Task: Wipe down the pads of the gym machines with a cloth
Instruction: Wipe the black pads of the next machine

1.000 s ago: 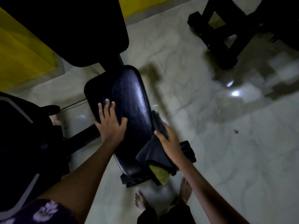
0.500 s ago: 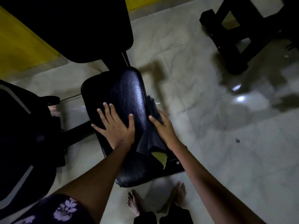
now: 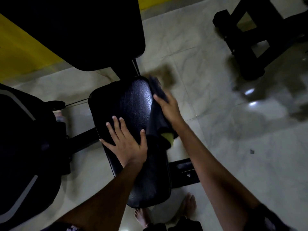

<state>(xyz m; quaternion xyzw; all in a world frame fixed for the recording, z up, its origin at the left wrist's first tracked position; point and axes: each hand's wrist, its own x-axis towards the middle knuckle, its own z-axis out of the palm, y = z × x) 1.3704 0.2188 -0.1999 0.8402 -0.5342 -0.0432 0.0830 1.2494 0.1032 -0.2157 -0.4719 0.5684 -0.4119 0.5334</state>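
Head view: the black seat pad [image 3: 133, 130] of the gym machine is seen from above, and the wipe is being made along its right edge. The right hand [image 3: 168, 109] lies on the dark cloth [image 3: 157, 114] there, fingers fairly straight and pressing the fabric against the pad's right side toward the far corner; a yellow patch of the cloth [image 3: 168, 137] shows at its near end. The left hand [image 3: 126, 140] is spread flat and wide on the near-left part of the pad, holding nothing — it appears to serve as a brace.

For the step to be done well, pressure should be kept even through the palm, the cloth should be kept flat under the hand rather than bunched, and the stroke should be carried fully along the right edge and over the rounded far corner, with overlapping passes then worked across toward the left edge; the area under the bracing hand would need to be freed and wiped as well.

Much is hard to make out — the scene is dim, the right fingertips and the far end of the cloth are blurred, and how much of the cloth hangs over the side cannot be told. The larger pad [image 3: 83, 30] beyond is cut off at the top edge and shows no detail, and the frame under the seat pad is mostly hidden
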